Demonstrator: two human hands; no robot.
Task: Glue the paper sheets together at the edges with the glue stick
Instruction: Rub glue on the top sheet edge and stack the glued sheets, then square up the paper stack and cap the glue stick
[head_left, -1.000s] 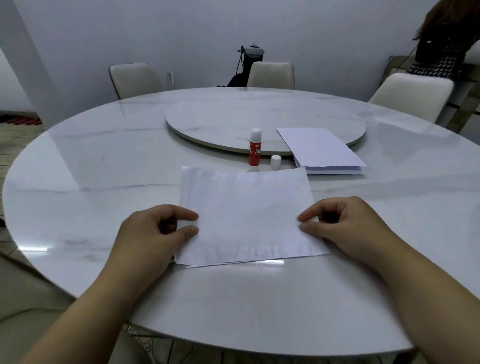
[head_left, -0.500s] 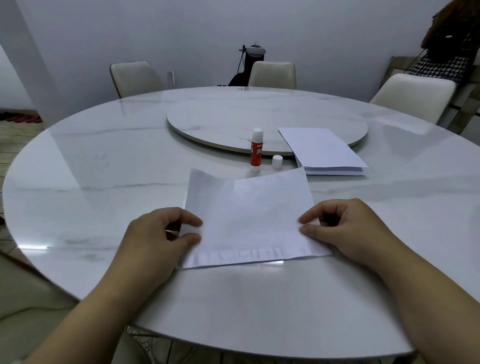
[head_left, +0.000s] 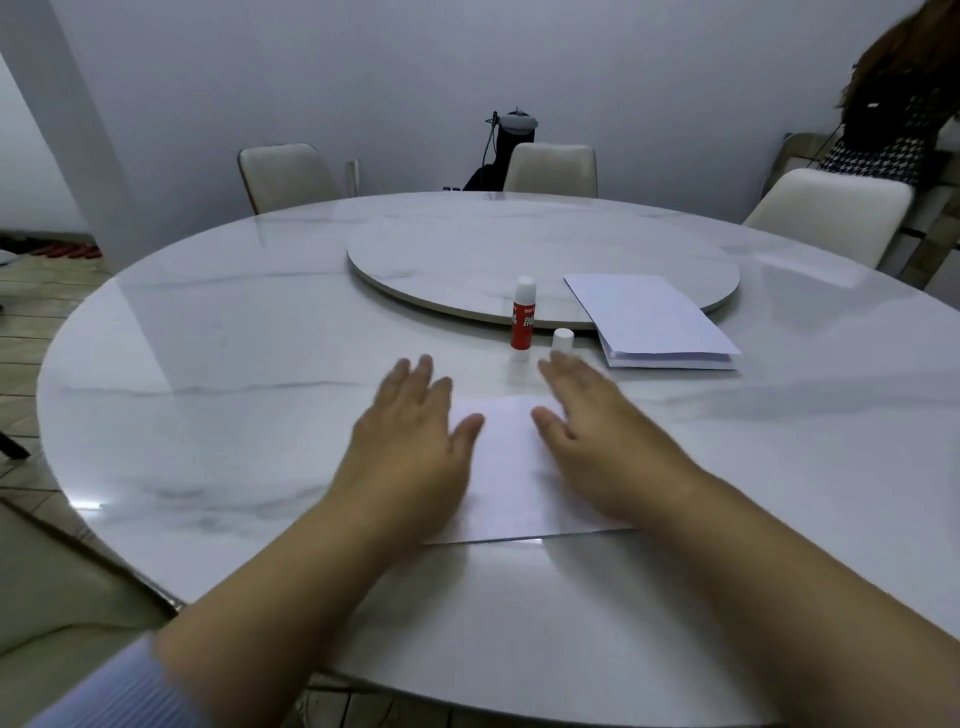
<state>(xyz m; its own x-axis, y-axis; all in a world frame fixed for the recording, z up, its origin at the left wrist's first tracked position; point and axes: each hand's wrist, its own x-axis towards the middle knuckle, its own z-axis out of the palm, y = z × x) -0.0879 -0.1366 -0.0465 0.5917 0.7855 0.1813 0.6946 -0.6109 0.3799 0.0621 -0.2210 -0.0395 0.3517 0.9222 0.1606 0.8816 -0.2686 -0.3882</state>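
White paper sheets lie flat on the round marble table right in front of me. My left hand rests palm down on their left part, fingers spread. My right hand lies palm down on their right part, also open. Both hands hide most of the sheets. Just beyond the fingertips stands a red glue stick, upright and uncapped, with its white cap beside it on the right.
A stack of white paper lies to the right of the glue stick, partly on the raised turntable. Chairs ring the far side of the table. A person stands at the far right.
Both hands let go of the sheets' side edges and now lie flat on top, reaching farther forward. The sheets, lifted at the left before, now lie flat.
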